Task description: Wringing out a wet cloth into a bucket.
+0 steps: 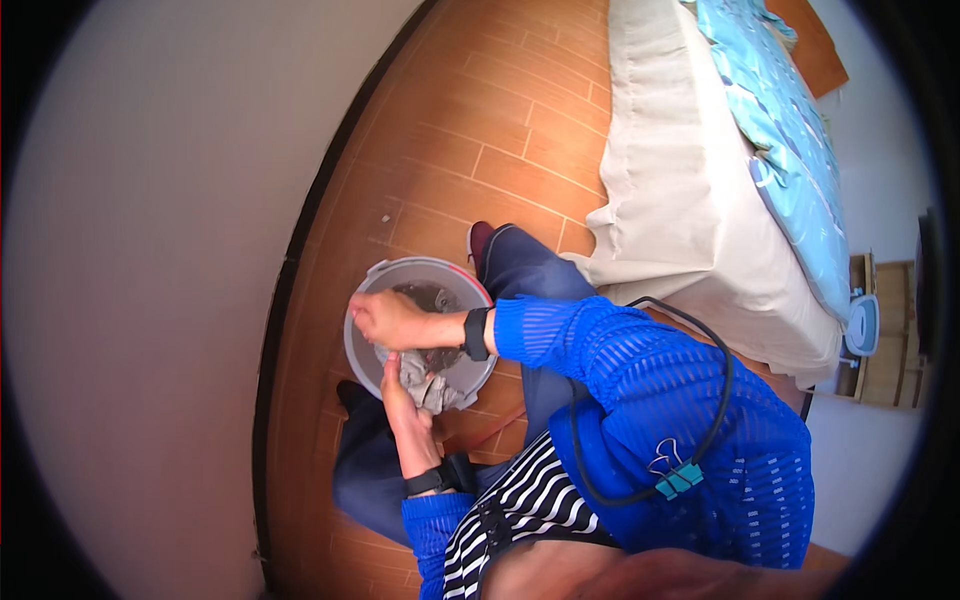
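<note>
A grey plastic bucket (356, 362) with a red mark on its rim stands on the floor between my legs, with dark water inside. My left hand (405, 394) is at the near side of the bucket, holding a wet grey cloth (442, 396) that hangs by the rim. Over the bucket, my right hand (386, 319) is curled and slightly blurred, above the upper part of the cloth. Whether its fingers grip the cloth is hidden. Both wrists wear black bands.
A bed with a cream skirt (660, 150) and a light blue cover (795, 165) stands to the right. A pale wall (150, 262) with a dark baseboard runs along the left. A small white scrap (385, 218) lies on the wood-look tiled floor (517, 180).
</note>
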Available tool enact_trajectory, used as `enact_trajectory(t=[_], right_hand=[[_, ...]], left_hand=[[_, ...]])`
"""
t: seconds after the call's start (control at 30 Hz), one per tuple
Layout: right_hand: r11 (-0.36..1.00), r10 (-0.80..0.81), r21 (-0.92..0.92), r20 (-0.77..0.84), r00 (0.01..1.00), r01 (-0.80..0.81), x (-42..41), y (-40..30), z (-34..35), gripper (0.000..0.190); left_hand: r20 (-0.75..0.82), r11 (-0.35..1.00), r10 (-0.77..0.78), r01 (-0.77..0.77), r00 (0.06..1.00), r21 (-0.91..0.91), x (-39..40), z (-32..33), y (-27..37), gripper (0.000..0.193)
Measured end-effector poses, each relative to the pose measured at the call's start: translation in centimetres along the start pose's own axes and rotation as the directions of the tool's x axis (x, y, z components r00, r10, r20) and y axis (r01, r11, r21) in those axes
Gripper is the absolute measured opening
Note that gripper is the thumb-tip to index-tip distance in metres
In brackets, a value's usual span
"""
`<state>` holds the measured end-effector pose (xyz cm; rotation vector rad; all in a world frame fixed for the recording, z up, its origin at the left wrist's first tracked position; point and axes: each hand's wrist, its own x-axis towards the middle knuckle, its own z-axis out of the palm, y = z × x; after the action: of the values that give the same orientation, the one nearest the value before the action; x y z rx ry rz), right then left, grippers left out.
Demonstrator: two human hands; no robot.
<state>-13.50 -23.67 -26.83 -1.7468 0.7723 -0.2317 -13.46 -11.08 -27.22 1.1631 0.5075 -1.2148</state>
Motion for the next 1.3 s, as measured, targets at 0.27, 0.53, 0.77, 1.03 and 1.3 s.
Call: enact_trajectory(t=[0.27, 0.53, 0.77, 1.03, 1.3], right_hand=[[0.961, -0.185, 0.177, -0.151, 0.971, 0.211, 1.4, -0.1, -2.4, 0.008], [0.761, -0.627, -0.035, -0.301, 0.719, 0.648, -2.9, -4.6, -5.3, 0.010], [0.340, -0.823, -0.041, 0.470, 0.319, 0.939, -8.9, -4.7, -1.8, 0.009], [0.950, -0.308, 0.015, -0.126, 0.943, 0.313, -3.5, -0.7, -3.6, 0.028], [1.000, 0.015, -0.023, -0.037, 0.999, -0.015, -1.8, 5.0, 0.8, 0.031]], left_hand=[[0.058, 0.988, 0.141, -0.136, 0.988, -0.077, -0.1, 0.7, 0.7, 0.040], [0.223, 0.955, 0.157, -0.090, 0.962, -0.282, -0.8, 1.0, 1.0, 0.047], [0.530, 0.929, 0.056, 0.151, 0.846, -0.338, -1.6, -0.1, 1.1, 0.051], [0.449, 0.913, 0.169, 0.032, 0.877, -0.407, 1.5, -0.2, 2.6, 0.046], [0.427, 0.945, 0.043, 0.101, 0.903, -0.310, 2.6, -0.9, 1.3, 0.050]])
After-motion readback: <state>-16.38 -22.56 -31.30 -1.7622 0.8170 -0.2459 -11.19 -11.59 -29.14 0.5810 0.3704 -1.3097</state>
